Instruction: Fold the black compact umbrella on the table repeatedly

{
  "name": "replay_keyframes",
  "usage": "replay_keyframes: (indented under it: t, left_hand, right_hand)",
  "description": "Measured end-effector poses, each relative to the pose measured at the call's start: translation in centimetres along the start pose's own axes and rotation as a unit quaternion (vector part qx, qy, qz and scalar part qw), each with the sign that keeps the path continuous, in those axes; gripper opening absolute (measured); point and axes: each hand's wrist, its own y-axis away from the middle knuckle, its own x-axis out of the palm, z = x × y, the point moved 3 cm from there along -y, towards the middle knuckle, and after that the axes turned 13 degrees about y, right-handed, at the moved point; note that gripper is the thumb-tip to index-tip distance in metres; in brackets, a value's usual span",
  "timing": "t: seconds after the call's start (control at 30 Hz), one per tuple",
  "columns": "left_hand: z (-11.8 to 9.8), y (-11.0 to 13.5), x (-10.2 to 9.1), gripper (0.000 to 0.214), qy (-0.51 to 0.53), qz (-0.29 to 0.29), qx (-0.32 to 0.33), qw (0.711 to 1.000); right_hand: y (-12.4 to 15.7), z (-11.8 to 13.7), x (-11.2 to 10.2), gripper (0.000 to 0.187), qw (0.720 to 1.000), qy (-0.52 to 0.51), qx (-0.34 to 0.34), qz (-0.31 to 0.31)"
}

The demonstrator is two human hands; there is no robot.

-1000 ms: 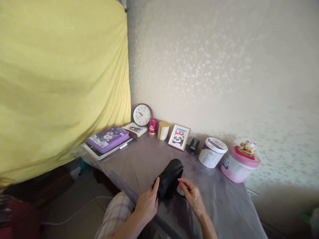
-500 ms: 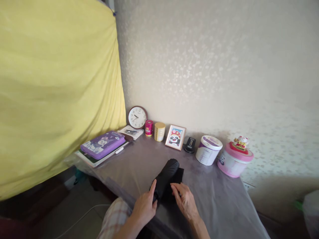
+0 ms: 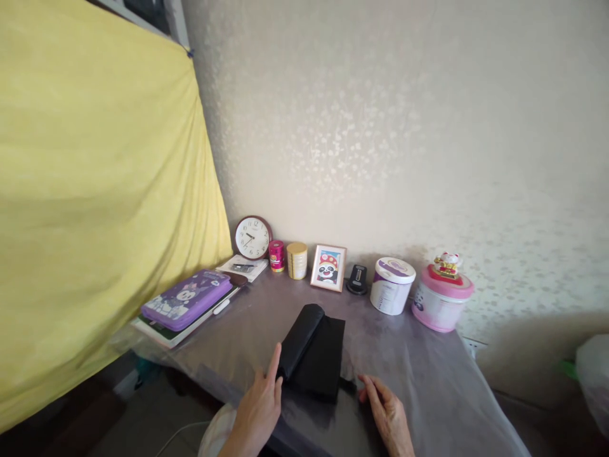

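Observation:
A black folded umbrella (image 3: 299, 339) lies on the grey-covered table (image 3: 419, 374), with a flat black sleeve (image 3: 323, 362) beside it on the right. My left hand (image 3: 259, 409) rests at the umbrella's near end, forefinger stretched along its side, fingers apart. My right hand (image 3: 387, 416) lies flat on the table just right of the sleeve, near a short black strap; its fingers are spread and hold nothing.
Along the wall stand a clock (image 3: 252, 237), a red tin (image 3: 276, 256), a gold tin (image 3: 297, 260), a panda picture (image 3: 328, 268), a small black device (image 3: 356, 279), a white tub (image 3: 391, 285) and a pink tub (image 3: 442, 299). A purple case (image 3: 186, 299) lies on books at left. A yellow curtain (image 3: 95, 209) hangs left.
The umbrella now lies flat with the sleeve spread beside it. My right hand has come off it and moved right onto the table. The view has tilted up.

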Motion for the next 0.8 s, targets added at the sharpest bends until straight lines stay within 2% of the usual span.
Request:
replay_keyframes:
  t: [0.17,0.27,0.33,0.43,0.53,0.6,0.67,0.73,0.8]
  left_hand:
    - [-1.1,1.0,0.8,0.079,-0.13,0.03,0.022,0.991]
    - [-1.4,0.7,0.9,0.085,-0.159,0.033,0.006,0.987]
    - [-1.4,0.3,0.7,0.083,-0.151,0.031,0.017,0.988]
    - [-1.4,-0.2,-0.2,0.077,-0.081,0.041,0.036,0.995]
    - [-1.5,-0.2,-1.4,0.074,0.097,0.064,0.002,0.993]
    - [-1.8,0.1,-1.8,0.072,0.248,0.082,-0.037,0.965]
    - [-2.3,0.5,-1.9,0.07,0.349,0.09,-0.048,0.932]
    - [-2.9,0.8,-1.9,0.064,0.363,0.086,-0.026,0.928]
    - [-3.2,1.1,-1.9,0.054,0.32,0.076,-0.01,0.944]
  right_hand:
    - [0.1,0.1,0.3,0.049,0.999,0.014,-0.035,0.0]
    - [0.2,0.1,0.4,0.048,0.998,0.022,-0.053,0.0]
    - [0.3,0.0,0.4,0.046,0.998,0.025,-0.062,-0.001]
    - [0.4,0.0,0.4,0.046,0.997,0.031,-0.069,-0.008]
    - [0.4,0.2,0.3,0.047,0.997,0.029,-0.075,-0.018]
    - [0.4,0.3,0.2,0.047,0.996,0.02,-0.078,-0.025]
    - [0.3,0.3,0.0,0.047,0.997,0.004,-0.075,-0.033]
    - [0.3,0.2,-0.3,0.047,0.997,-0.017,-0.069,-0.042]
    - [0.3,0.0,-0.6,0.048,0.996,-0.038,-0.069,-0.053]
